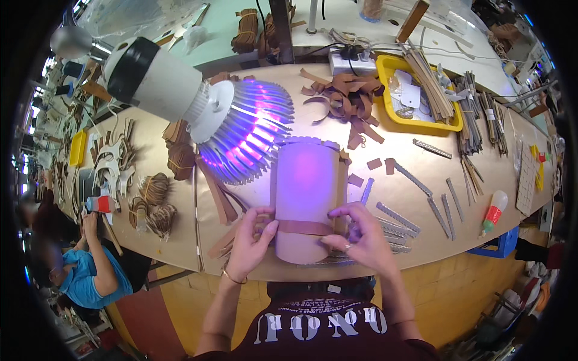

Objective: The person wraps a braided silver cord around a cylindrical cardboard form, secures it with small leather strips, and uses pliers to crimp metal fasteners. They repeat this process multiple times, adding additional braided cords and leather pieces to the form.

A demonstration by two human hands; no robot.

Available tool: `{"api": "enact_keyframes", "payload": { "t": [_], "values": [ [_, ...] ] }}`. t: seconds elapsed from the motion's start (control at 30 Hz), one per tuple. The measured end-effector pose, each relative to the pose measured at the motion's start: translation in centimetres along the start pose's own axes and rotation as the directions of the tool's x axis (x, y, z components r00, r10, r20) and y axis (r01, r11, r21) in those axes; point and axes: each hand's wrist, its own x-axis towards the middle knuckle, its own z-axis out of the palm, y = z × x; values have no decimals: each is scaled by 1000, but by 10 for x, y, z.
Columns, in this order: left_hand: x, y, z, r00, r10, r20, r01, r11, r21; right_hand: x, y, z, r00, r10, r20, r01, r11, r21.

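Observation:
A beige rounded panel (304, 186), scalloped along its far edge, stands or lies on the table in front of me, lit violet by the lamp. Across its lower part runs a flat brown strip (304, 227). My left hand (253, 240) is closed at the strip's left end, thumb and bent fingers against the panel's edge. At the other end, my right hand (360, 236) curls its forefinger and thumb about the strip, the thumb on the panel below it; its other fingers are partly hidden.
A large finned lamp (247, 129) hangs close over the panel's upper left. Brown scraps (346, 102), toothed metal strips (397, 225) and a yellow tray (391, 114) lie right of it. A plastic bottle (495, 213) is farther right. At left, a person in blue (93, 277) works.

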Motion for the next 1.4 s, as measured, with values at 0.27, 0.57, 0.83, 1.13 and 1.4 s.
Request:
{"api": "enact_keyframes", "payload": {
  "t": [0.27,0.57,0.83,1.13,1.4],
  "values": [
    [0,6,4,989,135,-65,-146,961,-235,6,-12,-1,989,61,138,-69,997,48],
    [50,56,7,992,122,21,-112,958,-262,57,2,-47,995,53,89,-66,986,156],
    [46,45,19,941,244,-232,-260,965,-37,50,41,-56,976,105,-189,-136,978,-158],
    [45,28,24,912,278,-302,-320,942,-100,0,67,-85,825,93,-557,-358,849,-388],
    [26,42,11,864,280,-419,-342,936,-80,1,58,-76,871,167,-462,-339,884,-321]
  ]
}}
